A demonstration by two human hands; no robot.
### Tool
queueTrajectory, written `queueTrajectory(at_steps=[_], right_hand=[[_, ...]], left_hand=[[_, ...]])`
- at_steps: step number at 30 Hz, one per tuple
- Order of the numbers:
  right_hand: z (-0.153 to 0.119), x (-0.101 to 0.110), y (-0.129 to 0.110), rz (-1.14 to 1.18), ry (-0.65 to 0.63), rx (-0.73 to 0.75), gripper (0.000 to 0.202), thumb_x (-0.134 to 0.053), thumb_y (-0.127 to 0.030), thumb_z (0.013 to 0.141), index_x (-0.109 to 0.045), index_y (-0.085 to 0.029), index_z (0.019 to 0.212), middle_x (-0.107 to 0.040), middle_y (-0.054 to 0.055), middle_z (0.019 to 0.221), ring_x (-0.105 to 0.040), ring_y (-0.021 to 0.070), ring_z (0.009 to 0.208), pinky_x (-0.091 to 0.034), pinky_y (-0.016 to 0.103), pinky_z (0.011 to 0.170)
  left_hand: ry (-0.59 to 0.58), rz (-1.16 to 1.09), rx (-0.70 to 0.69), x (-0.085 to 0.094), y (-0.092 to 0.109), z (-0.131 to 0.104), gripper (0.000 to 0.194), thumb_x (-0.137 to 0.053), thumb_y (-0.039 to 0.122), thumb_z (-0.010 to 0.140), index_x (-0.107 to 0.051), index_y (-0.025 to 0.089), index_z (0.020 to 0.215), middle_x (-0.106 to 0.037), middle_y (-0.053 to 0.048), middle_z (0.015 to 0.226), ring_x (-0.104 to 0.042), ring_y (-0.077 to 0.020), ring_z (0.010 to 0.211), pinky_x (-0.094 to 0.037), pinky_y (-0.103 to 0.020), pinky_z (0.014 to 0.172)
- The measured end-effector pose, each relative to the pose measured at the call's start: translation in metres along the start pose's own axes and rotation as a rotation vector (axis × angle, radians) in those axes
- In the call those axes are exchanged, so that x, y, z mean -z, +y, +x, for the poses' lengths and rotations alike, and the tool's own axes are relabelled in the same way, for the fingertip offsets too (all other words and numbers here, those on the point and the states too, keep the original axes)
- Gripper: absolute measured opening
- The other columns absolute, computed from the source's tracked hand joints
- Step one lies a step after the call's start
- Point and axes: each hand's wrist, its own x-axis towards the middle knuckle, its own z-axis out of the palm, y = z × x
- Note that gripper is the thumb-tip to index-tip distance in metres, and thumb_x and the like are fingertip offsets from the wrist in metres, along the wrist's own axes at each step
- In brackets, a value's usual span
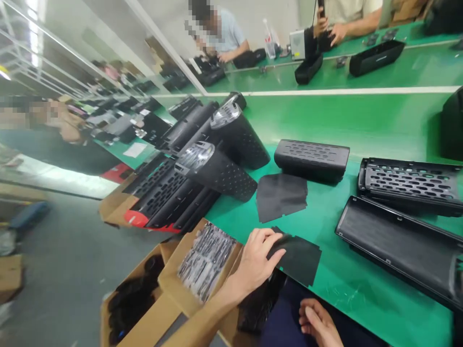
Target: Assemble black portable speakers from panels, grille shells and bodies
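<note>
My left hand (258, 255) is closed on the left edge of a thin black sheet (298, 258) with notched edges, at the front rim of the green table. A second black sheet (282, 195) of similar shape lies flat just beyond it. Low in the view, my right hand (318, 323) hovers by my dark clothing with its fingers loosely curled, and nothing shows in it. To the right rest a smooth black housing shell (401, 246) and a slotted black shell (412, 178).
A closed slotted black housing (311, 156) sits mid-table. Left of it are piled black casings (220, 168). Beside my left arm, an open carton (206, 260) holds plastic-wrapped parts, and another box (137, 299) holds dark items. Across the table, co-workers handle black parts.
</note>
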Motion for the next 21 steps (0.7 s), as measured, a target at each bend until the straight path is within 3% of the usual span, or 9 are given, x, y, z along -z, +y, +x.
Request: queueTrajectory(at_steps=[3,6,8,10,12,14,16,19,21], right_hand=[[-0.043,-0.034,-0.044,0.081,-0.056,-0.048,0.054,-0.088,-0.063,0.068,-0.075,-0.021,0.098,-0.073,0.006,0.089,-0.067,0.0176,0.074,-0.051,0.028,0.064],[-0.070,-0.062,-0.086,0.284,0.045,-0.106,0.061,-0.089,-0.062,0.068,-0.071,-0.025,0.113,-0.074,0.010,0.115,-0.070,0.0245,0.101,-0.056,0.037,0.084],[-0.081,-0.075,-0.109,0.405,0.113,-0.147,0.064,-0.088,-0.065,0.067,-0.071,-0.025,0.114,-0.072,0.010,0.125,-0.066,0.0284,0.117,-0.053,0.042,0.095],[-0.089,-0.085,-0.127,0.443,0.122,-0.201,0.062,-0.087,-0.065,0.067,-0.072,-0.023,0.109,-0.073,0.011,0.122,-0.064,0.0305,0.120,-0.052,0.044,0.097],[-0.100,-0.091,-0.145,0.437,0.087,-0.199,0.062,-0.088,-0.063,0.068,-0.071,-0.023,0.113,-0.073,0.012,0.122,-0.063,0.0309,0.121,-0.050,0.045,0.098],[-0.112,-0.094,-0.166,0.451,0.034,-0.108,0.066,-0.089,-0.059,0.069,-0.067,-0.027,0.123,-0.071,0.010,0.129,-0.061,0.0297,0.125,-0.048,0.046,0.101],[-0.123,-0.097,-0.192,0.480,-0.068,-0.010,0.070,-0.088,-0.057,0.072,-0.063,-0.030,0.132,-0.068,0.010,0.135,-0.059,0.0286,0.129,-0.045,0.046,0.105],[-0.135,-0.104,-0.228,0.462,-0.250,0.021,0.065,-0.083,-0.054,0.079,-0.063,-0.026,0.134,-0.073,0.012,0.125,-0.066,0.0284,0.116,-0.047,0.047,0.100],[-0.140,-0.112,-0.246,0.428,-0.283,0.021,0.058,-0.084,-0.046,0.080,-0.066,-0.024,0.130,-0.076,0.010,0.111,-0.070,0.0258,0.101,-0.050,0.044,0.092]], left_hand=[[-0.109,-0.060,0.058,0.001,0.014,-0.003,0.010,-0.062,0.023,0.095,-0.071,0.022,0.101,-0.066,-0.008,0.100,-0.058,-0.0238,0.096,-0.049,-0.040,0.086],[-0.155,-0.211,0.118,0.009,0.028,-0.003,0.006,-0.064,0.017,0.089,-0.065,0.021,0.085,-0.066,-0.009,0.104,-0.056,-0.0255,0.101,-0.046,-0.042,0.090],[-0.244,-0.439,0.190,0.018,0.039,0.001,0.009,-0.063,0.014,0.084,-0.058,0.020,0.079,-0.067,-0.007,0.104,-0.057,-0.0249,0.104,-0.044,-0.041,0.093],[-0.376,-0.729,0.324,0.030,0.049,0.007,0.015,-0.063,0.018,0.082,-0.049,0.021,0.077,-0.064,-0.003,0.091,-0.058,-0.0204,0.092,-0.046,-0.035,0.087],[-0.471,-1.006,0.482,0.044,0.060,0.016,0.025,-0.067,0.027,0.081,-0.043,0.021,0.076,-0.053,0.003,0.075,-0.051,-0.0145,0.074,-0.043,-0.028,0.073],[-0.537,-1.251,0.604,0.058,0.070,0.027,0.036,-0.074,0.036,0.077,-0.041,0.022,0.078,-0.046,0.007,0.069,-0.043,-0.0110,0.065,-0.038,-0.023,0.064],[-0.639,-1.463,0.676,0.069,0.080,0.041,0.043,-0.081,0.040,0.072,-0.044,0.021,0.083,-0.049,0.007,0.071,-0.043,-0.0097,0.061,-0.037,-0.022,0.060],[-0.793,-1.619,0.676,0.081,0.092,0.063,0.051,-0.088,0.041,0.066,-0.050,0.021,0.093,-0.057,0.004,0.077,-0.048,-0.0103,0.062,-0.038,-0.022,0.058],[-0.853,-1.631,0.612,0.085,0.097,0.077,0.052,-0.090,0.041,0.064,-0.055,0.020,0.096,-0.059,0.002,0.082,-0.051,-0.0116,0.067,-0.040,-0.022,0.060]])
